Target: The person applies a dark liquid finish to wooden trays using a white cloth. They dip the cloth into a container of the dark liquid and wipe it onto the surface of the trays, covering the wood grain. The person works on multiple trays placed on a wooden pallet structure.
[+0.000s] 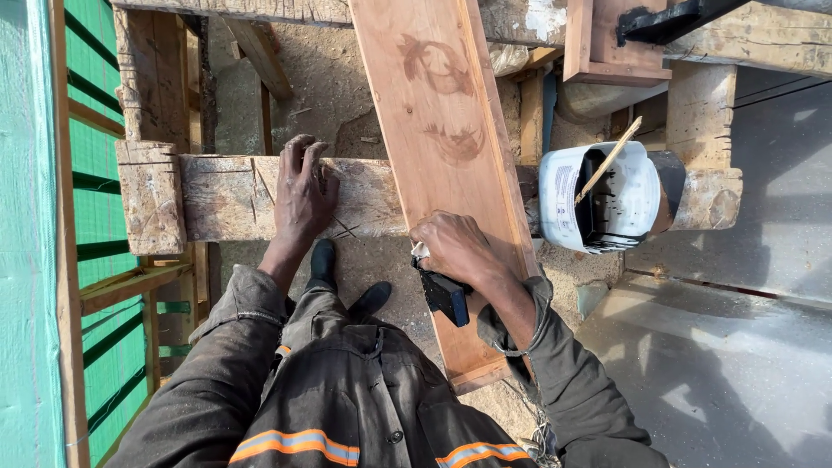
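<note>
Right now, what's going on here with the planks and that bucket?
A person in a dark work jacket stands over rough timber. The left hand presses flat on a weathered horizontal wooden beam. The right hand grips a black block-shaped tool with a bit of white cloth against the edge of a long reddish-brown plank lying across the beam. To the right, a white plastic bucket of black liquid holds a thin wooden stick.

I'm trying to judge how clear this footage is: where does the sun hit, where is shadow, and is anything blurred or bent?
Head view: warm low sunlight falls on the reddish plank and the left hand; a broad shadow covers the grey ground at lower right; the white bucket is bright without harsh glare; everything looks sharp, the right hand included; the wide lens bends the green wall at the edge.
</note>
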